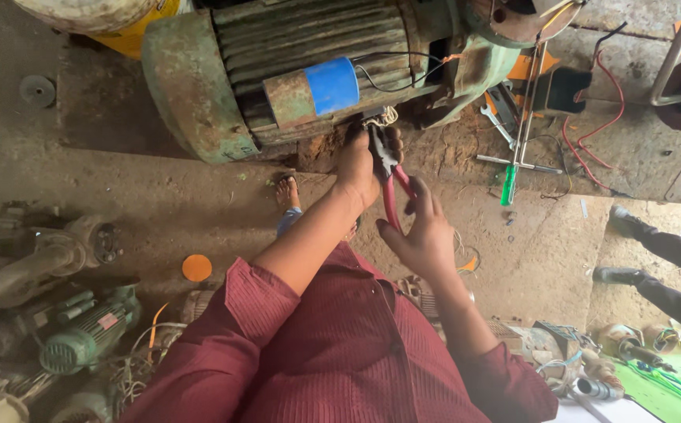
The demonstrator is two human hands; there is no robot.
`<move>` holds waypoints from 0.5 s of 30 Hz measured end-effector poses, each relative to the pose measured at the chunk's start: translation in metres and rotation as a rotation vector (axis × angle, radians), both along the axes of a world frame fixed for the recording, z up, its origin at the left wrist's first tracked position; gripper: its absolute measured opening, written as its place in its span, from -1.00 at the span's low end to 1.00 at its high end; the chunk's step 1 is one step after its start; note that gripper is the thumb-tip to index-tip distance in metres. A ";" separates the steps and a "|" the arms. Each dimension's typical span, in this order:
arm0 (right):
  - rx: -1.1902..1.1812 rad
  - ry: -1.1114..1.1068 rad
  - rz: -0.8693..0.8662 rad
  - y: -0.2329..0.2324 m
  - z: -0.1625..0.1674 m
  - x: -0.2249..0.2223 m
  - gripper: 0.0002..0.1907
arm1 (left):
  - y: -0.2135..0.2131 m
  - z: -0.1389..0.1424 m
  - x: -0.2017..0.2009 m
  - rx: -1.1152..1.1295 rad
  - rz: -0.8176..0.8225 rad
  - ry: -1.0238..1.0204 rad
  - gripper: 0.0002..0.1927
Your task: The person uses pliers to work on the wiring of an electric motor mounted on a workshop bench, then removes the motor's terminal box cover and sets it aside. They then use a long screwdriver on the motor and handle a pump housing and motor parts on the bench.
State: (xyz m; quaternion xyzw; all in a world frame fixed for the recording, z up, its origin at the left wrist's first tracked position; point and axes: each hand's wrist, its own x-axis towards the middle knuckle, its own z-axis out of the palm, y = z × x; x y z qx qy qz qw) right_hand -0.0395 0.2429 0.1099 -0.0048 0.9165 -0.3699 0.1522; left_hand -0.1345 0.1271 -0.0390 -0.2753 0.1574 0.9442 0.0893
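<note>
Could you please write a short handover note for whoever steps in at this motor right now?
Left hand: raised to the wire ends under the green electric motor, by its blue-banded capacitor; its exact grip is hidden.
Right hand: holding the red handles of the pliers, whose jaws point up at those wires.
Nearby: a green-handled screwdriver and a spanner lie on the floor to the right, beside loose red wire.
Done: the wire ends are already exposed.
Left: the wires still hang loose, unconnected; whether the pliers are gripping or cutting cannot be seen.

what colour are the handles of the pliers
Red handles on the pliers, clearest in the head view, gripped by the right hand.
</note>
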 end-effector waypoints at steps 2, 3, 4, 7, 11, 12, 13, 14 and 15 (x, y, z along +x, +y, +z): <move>-0.419 -0.387 -0.150 0.008 -0.008 -0.002 -0.06 | 0.001 0.002 0.002 -0.015 -0.002 -0.035 -0.62; -0.379 -0.260 -0.091 0.008 -0.012 -0.001 -0.10 | 0.000 0.003 0.001 -0.007 0.012 -0.029 -0.61; -0.344 -0.136 -0.026 0.008 -0.016 0.000 -0.14 | 0.000 0.005 0.000 -0.004 0.031 -0.026 -0.61; -0.074 0.096 0.055 0.007 -0.021 0.004 -0.25 | 0.002 0.009 -0.001 -0.002 0.017 0.038 -0.60; 0.231 0.252 0.092 -0.001 -0.014 0.004 -0.33 | 0.003 0.013 0.000 -0.017 0.047 0.008 -0.59; 0.202 0.185 0.069 -0.003 -0.011 0.005 -0.34 | 0.003 0.014 0.001 -0.046 0.031 0.006 -0.57; 0.172 0.121 0.047 -0.007 -0.008 0.004 -0.34 | 0.001 0.015 0.002 -0.076 0.015 0.008 -0.55; 0.141 0.054 0.026 -0.010 -0.005 0.003 -0.35 | 0.000 0.016 0.003 -0.082 0.008 0.006 -0.57; 0.121 0.121 0.022 -0.011 -0.002 0.002 -0.37 | -0.003 0.018 0.004 -0.091 0.001 0.004 -0.59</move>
